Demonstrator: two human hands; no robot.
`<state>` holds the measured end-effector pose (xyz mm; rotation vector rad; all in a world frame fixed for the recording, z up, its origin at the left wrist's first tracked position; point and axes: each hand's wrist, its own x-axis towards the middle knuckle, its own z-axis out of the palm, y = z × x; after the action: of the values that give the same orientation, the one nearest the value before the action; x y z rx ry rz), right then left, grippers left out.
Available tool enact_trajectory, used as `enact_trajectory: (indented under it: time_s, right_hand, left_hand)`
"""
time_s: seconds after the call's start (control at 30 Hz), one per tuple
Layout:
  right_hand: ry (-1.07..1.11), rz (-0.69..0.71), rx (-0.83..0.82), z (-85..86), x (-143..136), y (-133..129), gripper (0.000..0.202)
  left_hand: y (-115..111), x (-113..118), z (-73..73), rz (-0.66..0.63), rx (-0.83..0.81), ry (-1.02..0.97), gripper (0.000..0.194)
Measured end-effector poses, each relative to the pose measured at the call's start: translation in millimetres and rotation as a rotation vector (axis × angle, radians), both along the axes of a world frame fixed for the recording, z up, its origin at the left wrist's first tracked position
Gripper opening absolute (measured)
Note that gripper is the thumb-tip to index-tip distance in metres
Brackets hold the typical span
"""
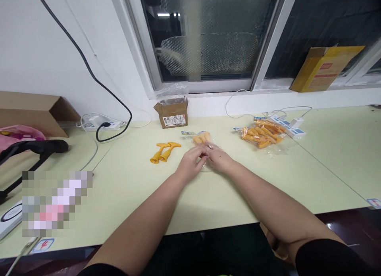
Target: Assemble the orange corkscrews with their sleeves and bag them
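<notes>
At the middle of the table, both hands meet over a clear plastic bag (201, 138) with yellow T-handled pieces inside. The thumb and fingers of my left hand (192, 160) pinch the near end of the bag. My right hand (219, 158) touches the same end, its fingers bent and pressed close to the left ones. Two loose yellow T-handled pieces (165, 151) with flared ends lie side by side to the left of my left hand. Off to the right rests a pile of filled clear bags (262, 134) with more yellow pieces.
A small open brown box (173, 114) with plastic film stands against the wall. Power strips (293, 127) and cables lie along the back. On the left are a black curved frame (32, 157), a cardboard box (32, 109) and a blurred-out item (56, 204).
</notes>
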<state>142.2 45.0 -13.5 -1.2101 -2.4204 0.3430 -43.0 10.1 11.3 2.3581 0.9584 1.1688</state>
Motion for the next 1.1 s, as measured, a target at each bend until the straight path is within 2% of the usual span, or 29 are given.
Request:
enact_trajectory:
  time_s: [0.13,0.23,0.4,0.53,0.67,0.8,0.9,1.0,1.1]
  right_hand:
    - [-0.04,-0.114,-0.11,-4.8,-4.3,2.8,0.073]
    - [-0.078,-0.159,-0.148,-1.4,-6.4,1.8,0.072]
    - [-0.115,-0.219,-0.176,7.2,-8.2,-1.6,0.067]
    - [-0.126,-0.205,-0.109,8.4,-3.9,-14.9,0.065]
    - [-0.125,-0.154,0.012,25.1,-0.3,-38.8,0.054]
    - [-0.066,-0.099,0.045,49.9,-3.6,-57.5,0.022]
    - [-0.048,0.103,-0.009,51.7,-9.4,-64.1,0.019]
    - [0.02,0.345,-0.096,37.9,-17.6,-66.7,0.015]
    - [0.101,0.477,-0.155,20.8,-25.3,-66.8,0.034]
  left_hand:
    - [-3.1,2.1,0.9,-0.06,0.004,0.017,0.011]
    - [-2.8,1.6,0.6,-0.077,0.011,0.017,0.011]
    - [0.8,-2.7,0.2,0.02,0.011,0.027,0.01]
    - [3.6,-8.1,1.5,0.097,-0.002,-0.005,0.009]
    - [5.6,-15.8,2.5,0.129,-0.016,0.021,0.011]
    - [-0.3,-22.4,11.0,0.152,0.044,0.034,0.011]
    - [-14.6,-21.4,25.1,0.037,0.095,-0.002,0.013]
    - [-32.2,-13.5,38.3,-0.222,0.058,0.042,0.022]
    - [-43.0,-3.9,41.8,-0.426,-0.007,0.137,0.023]
